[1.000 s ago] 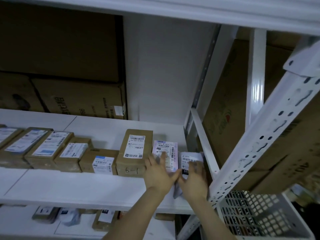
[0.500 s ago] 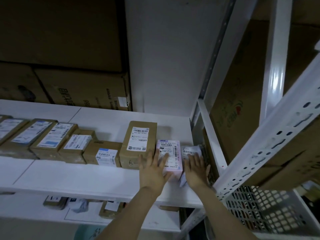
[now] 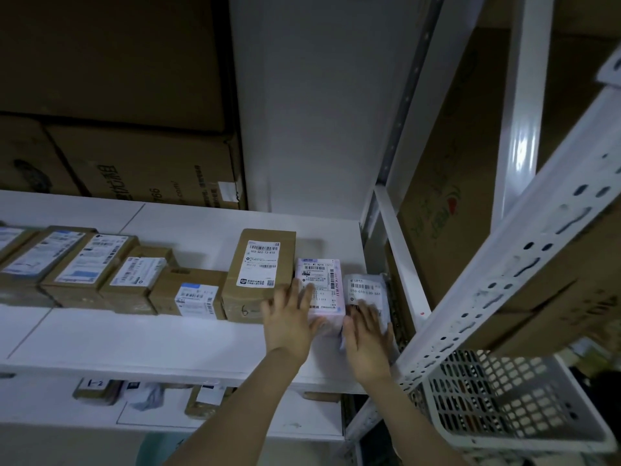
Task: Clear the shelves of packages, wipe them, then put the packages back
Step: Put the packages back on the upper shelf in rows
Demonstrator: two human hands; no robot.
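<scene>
A row of labelled packages lines the white shelf (image 3: 134, 338). At its right end stand a tall brown box (image 3: 258, 274), a pale pink package (image 3: 321, 284) and a small white bag (image 3: 366, 290) against the shelf's side rail. My left hand (image 3: 290, 322) lies flat with straight fingers on the front of the pink package and the foot of the brown box. My right hand (image 3: 366, 334) rests flat with straight fingers on the near part of the white bag. Neither hand grips anything.
Several more brown boxes (image 3: 131, 277) fill the row to the left. Large cartons (image 3: 134, 163) stand behind the shelf. A perforated white upright (image 3: 524, 260) slants across the right, with a white plastic basket (image 3: 504, 405) below it. A lower shelf holds small packages (image 3: 97, 388).
Both hands have slid a little forward and flattened against the pink package and the white bag, which now sit close beside the brown box. The camera has moved in closer.
</scene>
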